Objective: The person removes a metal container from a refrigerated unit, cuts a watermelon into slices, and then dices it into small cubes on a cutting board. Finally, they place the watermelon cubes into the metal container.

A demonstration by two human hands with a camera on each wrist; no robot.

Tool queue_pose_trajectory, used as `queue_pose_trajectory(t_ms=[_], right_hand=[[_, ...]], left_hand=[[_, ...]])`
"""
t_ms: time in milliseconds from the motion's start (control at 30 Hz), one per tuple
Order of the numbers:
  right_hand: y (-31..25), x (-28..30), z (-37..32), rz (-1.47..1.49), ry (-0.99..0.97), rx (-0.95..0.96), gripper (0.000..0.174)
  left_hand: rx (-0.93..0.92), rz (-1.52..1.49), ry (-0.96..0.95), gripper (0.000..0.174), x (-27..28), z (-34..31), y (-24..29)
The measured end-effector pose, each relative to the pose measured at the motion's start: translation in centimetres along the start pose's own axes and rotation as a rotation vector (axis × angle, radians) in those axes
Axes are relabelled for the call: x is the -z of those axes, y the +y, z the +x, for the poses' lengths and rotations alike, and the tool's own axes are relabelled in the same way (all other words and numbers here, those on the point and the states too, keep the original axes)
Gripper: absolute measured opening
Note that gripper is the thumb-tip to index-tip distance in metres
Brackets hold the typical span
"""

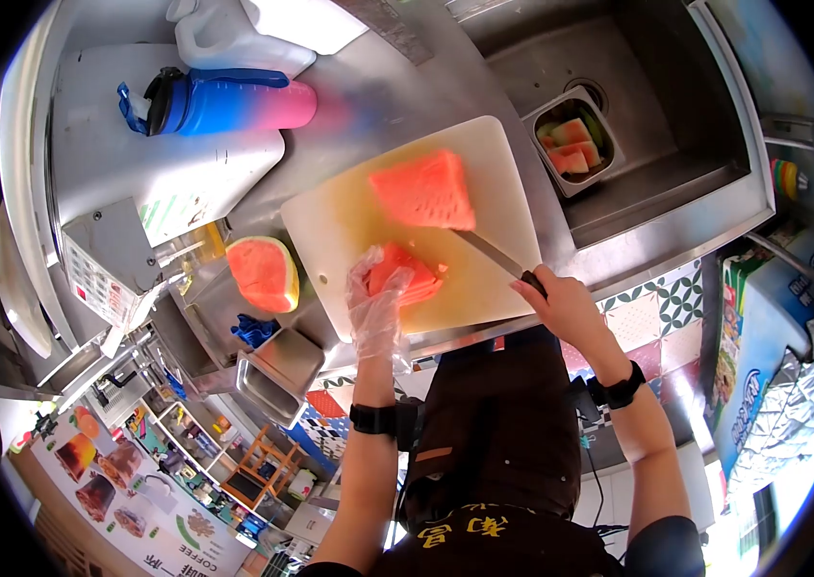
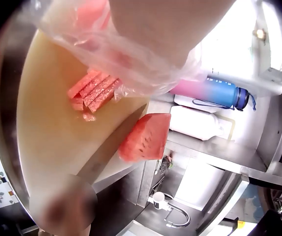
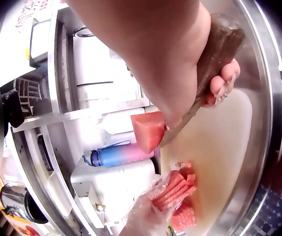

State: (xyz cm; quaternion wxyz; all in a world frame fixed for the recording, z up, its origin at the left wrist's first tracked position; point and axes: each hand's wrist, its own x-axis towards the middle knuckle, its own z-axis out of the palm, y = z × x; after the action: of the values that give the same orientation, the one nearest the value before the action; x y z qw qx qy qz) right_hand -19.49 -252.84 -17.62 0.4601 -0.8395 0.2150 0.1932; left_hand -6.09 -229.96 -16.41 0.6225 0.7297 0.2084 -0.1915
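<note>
A clear plastic glove covers my left hand [image 1: 374,300], which grips a stack of watermelon slices [image 1: 409,279] on the white cutting board [image 1: 498,288]. The slices lean together like a fan in the right wrist view, beside the gloved fingers [image 3: 148,209]. My bare right hand [image 1: 566,306] holds a kitchen knife [image 1: 492,252] by its dark handle. The blade slants across the board, its tip end at the lower edge of a large rindless watermelon chunk [image 1: 424,188]. Small red crumbs lie near the slices.
Left of the board sits a watermelon piece with rind [image 1: 265,274]. A blue and pink bottle [image 1: 234,104] lies beyond it. In the sink [image 1: 657,106] at right, a metal container [image 1: 609,168] holds watermelon pieces. An empty steel pan [image 1: 277,385] stands at the lower left.
</note>
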Motion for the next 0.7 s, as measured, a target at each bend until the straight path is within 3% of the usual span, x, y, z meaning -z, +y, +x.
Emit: queue_pose_trajectory(t_ms=[133, 233, 333, 500, 533, 633, 700], right_hand=[[-0.6, 1.3, 0.4, 0.039, -0.068, -0.068, 0.044], [-0.8, 1.4, -0.1, 0.076, -0.103, -0.124, 0.043], [-0.7, 1.0, -1.3, 0.176, -0.146, -0.163, 0.042], [-0.9, -0.4, -3.3, 0.259, -0.284, -0.293, 0.04], [-0.9, -0.8, -3.6, 0.272, -0.281, -0.286, 0.04], [-1.0, -1.9, -3.5, 0.288, -0.244, -0.237, 0.039], [-1.6, -2.3, -2.9, 0.268, -0.188, -0.167, 0.039]], left_hand=[[-0.006, -0.266, -0.143, 0.039, -0.9, -0.3, -0.3], [-0.157, -0.18, -0.234, 0.041, -1.9, -0.7, -1.1], [-0.151, -0.017, -0.278, 0.051, -1.2, -1.5, -0.6], [-0.474, 0.533, -0.36, 0.076, 0.6, -2.2, -0.1], [-0.561, 0.652, -0.376, 0.081, 0.6, -2.6, 0.5], [-0.573, 0.95, -0.319, 0.089, 0.3, -2.6, 0.3], [-0.576, 0.963, -0.275, 0.09, 0.0, -2.4, -0.3]])
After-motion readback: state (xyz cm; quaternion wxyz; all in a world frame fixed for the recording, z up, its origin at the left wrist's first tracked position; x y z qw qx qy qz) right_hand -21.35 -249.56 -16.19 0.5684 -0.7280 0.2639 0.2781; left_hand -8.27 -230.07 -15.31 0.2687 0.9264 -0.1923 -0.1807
